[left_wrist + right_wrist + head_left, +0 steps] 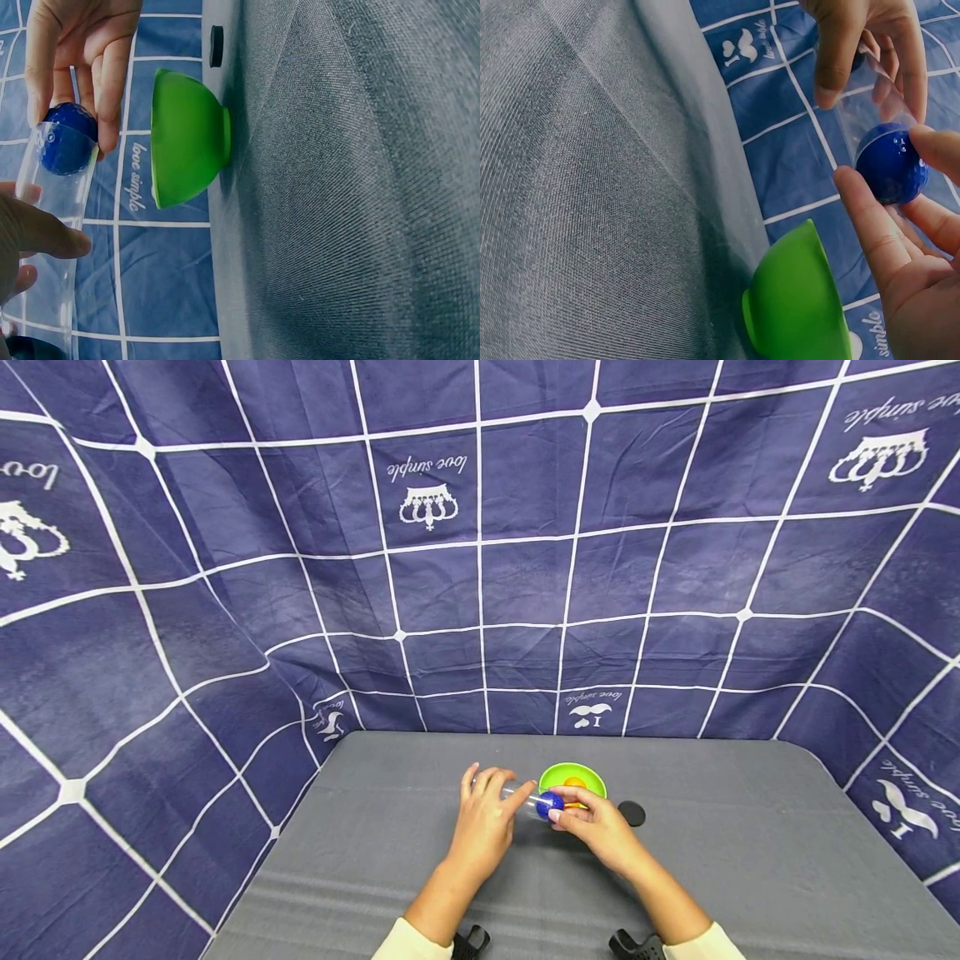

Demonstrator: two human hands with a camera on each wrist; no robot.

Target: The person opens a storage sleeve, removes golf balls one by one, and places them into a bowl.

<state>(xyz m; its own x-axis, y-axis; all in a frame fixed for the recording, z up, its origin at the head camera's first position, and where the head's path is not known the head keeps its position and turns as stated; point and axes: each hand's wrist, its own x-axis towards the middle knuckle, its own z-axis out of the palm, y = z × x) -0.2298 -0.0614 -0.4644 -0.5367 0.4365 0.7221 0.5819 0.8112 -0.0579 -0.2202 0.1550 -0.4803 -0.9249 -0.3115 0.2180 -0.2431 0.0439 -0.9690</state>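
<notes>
My left hand (483,814) grips a clear plastic tube (49,277), which is held tilted above the table. At the tube's mouth, a dimpled blue golf ball (892,165) sits partly inside and partly sticking out. The thumb and fingers of my right hand (603,835) pinch this ball near the tube's rim. A dark end (34,349) shows at the far end of the tube, low in the left wrist view. Just beyond my right hand stands a green bowl (184,139), with an orange ball (575,782) inside it in the head view.
A flat black disc (632,813) lies on the grey table (360,843), to the right of the bowl. Behind the table hangs a blue curtain (525,585) with white grid lines, which also runs along both sides.
</notes>
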